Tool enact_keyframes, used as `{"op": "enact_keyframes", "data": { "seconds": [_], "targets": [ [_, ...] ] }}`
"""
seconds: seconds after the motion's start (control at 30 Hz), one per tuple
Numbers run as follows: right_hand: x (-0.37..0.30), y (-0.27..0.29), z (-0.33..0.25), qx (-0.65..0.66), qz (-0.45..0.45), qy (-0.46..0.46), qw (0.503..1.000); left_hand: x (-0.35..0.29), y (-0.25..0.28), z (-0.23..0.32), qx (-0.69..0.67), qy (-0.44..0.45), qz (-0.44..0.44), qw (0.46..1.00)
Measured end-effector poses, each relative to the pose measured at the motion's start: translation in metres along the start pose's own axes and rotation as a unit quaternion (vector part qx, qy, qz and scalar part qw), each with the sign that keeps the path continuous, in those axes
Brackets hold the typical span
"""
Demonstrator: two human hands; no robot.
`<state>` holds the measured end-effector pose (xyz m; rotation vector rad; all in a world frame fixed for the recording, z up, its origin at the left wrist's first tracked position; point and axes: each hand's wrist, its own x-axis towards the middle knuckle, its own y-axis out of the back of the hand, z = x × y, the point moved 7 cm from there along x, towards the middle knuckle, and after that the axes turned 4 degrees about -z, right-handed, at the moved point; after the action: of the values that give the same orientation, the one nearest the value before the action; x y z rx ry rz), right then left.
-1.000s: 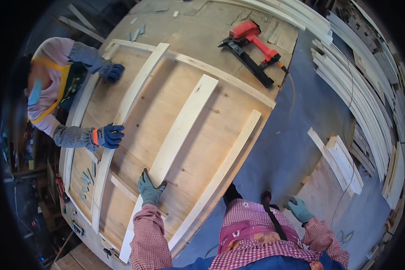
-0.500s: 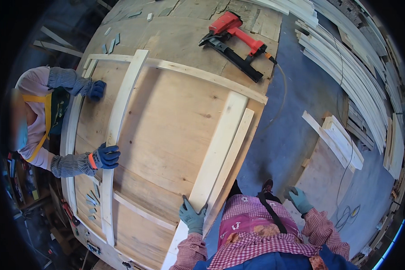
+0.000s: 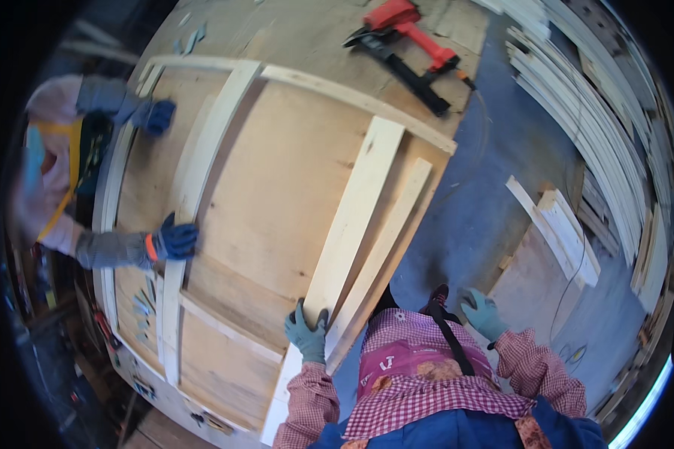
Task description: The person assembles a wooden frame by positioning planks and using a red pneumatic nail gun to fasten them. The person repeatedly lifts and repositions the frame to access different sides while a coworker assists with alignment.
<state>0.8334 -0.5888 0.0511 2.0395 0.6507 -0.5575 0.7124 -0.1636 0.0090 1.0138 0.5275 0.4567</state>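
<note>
My left hand point(image 3: 307, 333), in a grey-green glove, grips the near part of a wide pale board point(image 3: 359, 206), thumb on its right edge and fingers on its left. The board lies across a wooden frame point(image 3: 352, 97). To its right a narrower wooden strip point(image 3: 389, 239) runs at a slight angle, with a gap between them. My right hand point(image 3: 484, 314), gloved the same, hangs beside my apron with fingers loosely apart and nothing in it. Across the frame, a co-worker's blue-gloved hand point(image 3: 176, 239) holds another board point(image 3: 210, 142).
A red and black nail gun point(image 3: 408, 52) with a hose lies beyond the frame on the worktable point(image 3: 292, 34). Long pale planks point(image 3: 577, 112) are stacked at the far right. Short offcuts point(image 3: 569, 232) rest on a panel on the floor. The co-worker's other hand point(image 3: 155, 117) is near the frame's left end.
My left hand has moved the wide board leftward, widening its gap from the narrow strip. The co-worker's board has shifted slightly at its far end. My view has tilted a little.
</note>
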Motion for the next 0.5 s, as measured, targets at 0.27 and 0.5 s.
{"op": "enact_keyframes", "data": {
  "seconds": [0.27,0.5],
  "targets": [
    [0.189,0.007,-0.283,-0.259,0.057,0.441,0.857,0.015,0.005,-0.006,0.033,-0.059,-0.038,0.997],
    [0.241,-0.02,-0.254,-0.351,-0.011,0.377,0.857,0.006,0.001,-0.01,0.028,-0.025,-0.036,0.999]
  ]
}}
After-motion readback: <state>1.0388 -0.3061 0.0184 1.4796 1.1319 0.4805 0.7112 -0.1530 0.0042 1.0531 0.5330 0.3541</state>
